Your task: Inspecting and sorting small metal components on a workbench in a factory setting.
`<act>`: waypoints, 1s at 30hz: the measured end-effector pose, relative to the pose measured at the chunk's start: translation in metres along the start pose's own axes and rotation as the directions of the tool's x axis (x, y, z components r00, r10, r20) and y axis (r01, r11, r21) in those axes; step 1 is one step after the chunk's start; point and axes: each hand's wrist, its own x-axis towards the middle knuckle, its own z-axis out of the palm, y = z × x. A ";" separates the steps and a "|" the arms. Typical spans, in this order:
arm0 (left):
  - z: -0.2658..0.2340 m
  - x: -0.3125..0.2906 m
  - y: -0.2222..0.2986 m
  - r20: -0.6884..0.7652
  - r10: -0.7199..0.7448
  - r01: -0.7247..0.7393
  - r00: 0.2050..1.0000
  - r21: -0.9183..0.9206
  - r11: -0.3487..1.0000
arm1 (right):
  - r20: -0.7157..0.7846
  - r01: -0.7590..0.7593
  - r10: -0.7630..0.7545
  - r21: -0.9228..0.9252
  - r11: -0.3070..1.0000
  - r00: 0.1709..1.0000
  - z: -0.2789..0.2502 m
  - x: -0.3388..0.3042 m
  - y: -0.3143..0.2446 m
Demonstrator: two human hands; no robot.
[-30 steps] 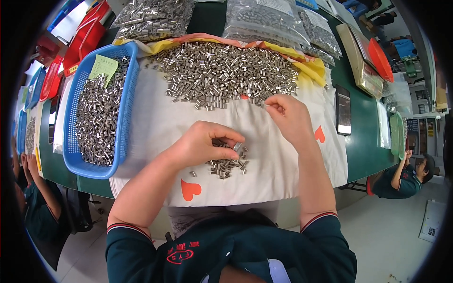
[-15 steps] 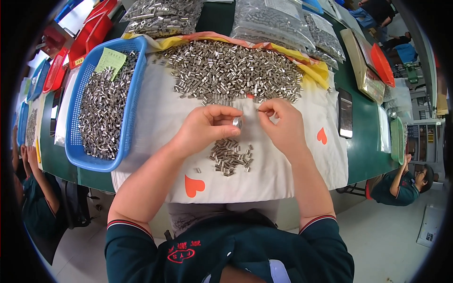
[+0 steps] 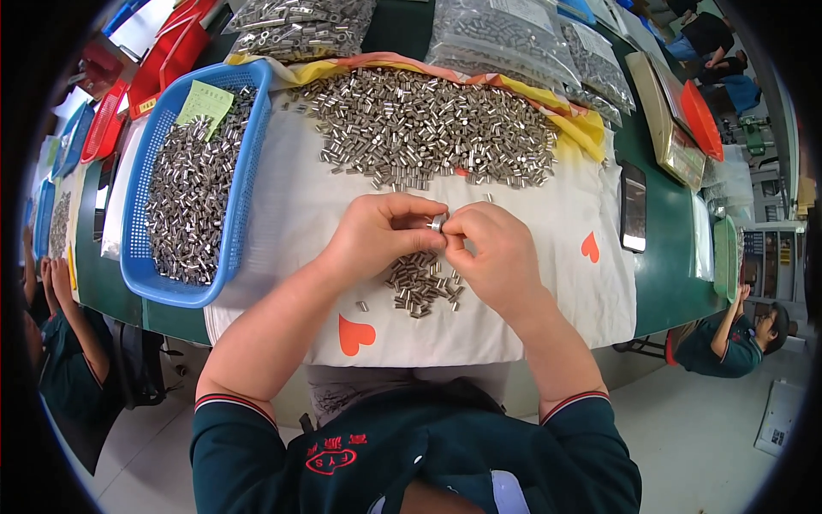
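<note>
Where the cream cloth (image 3: 505, 330) ends toward the lower middle of the frame, its near edge hangs over the worktop (image 3: 668, 278), between the forearms. Just inside that edge, left of centre, a lone cylinder (image 3: 362, 306) lies above a red heart (image 3: 355, 335), and to its right is the small heap (image 3: 418, 289) of metal cylinders, partly under the hands. Above it, at the centre, the left hand (image 3: 372, 230) holds a silver ring-shaped piece (image 3: 438, 222) in a narrow grip of thumb and forefinger. Half a second ago the right hand (image 3: 495, 250) stood apart from it; now its fingertips meet the ring, though whether that grip is closed on a cylinder I cannot tell. One stray cylinder (image 3: 489, 197) shows just above the right hand. Bare cloth gives open room on both sides: leftward to the blue basket (image 3: 175, 295), full of cylinders, and rightward past another heart (image 3: 590, 248) to the cloth's right edge, beyond which a dark phone (image 3: 634, 208) lies on green surface. Farther up, the large heap (image 3: 437, 128) spans the upper middle, closed off by the cloth's yellow border (image 3: 582, 137), with clear bags (image 3: 505, 38) of metal parts crowding behind.
</note>
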 end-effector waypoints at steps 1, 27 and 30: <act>0.000 -0.001 0.003 -0.009 -0.008 0.007 1.000 -0.023 1.000 | -0.020 0.028 -0.029 -0.033 0.999 0.999 0.002 -0.001 0.000; -0.005 0.002 0.002 0.069 0.017 -0.006 0.997 -0.161 0.987 | 0.034 -0.352 0.352 -0.013 0.936 0.935 -0.012 0.005 0.029; -0.004 0.002 0.004 0.044 0.009 0.000 0.999 -0.206 0.979 | 0.097 -0.379 0.369 0.346 0.858 0.924 -0.009 0.003 0.014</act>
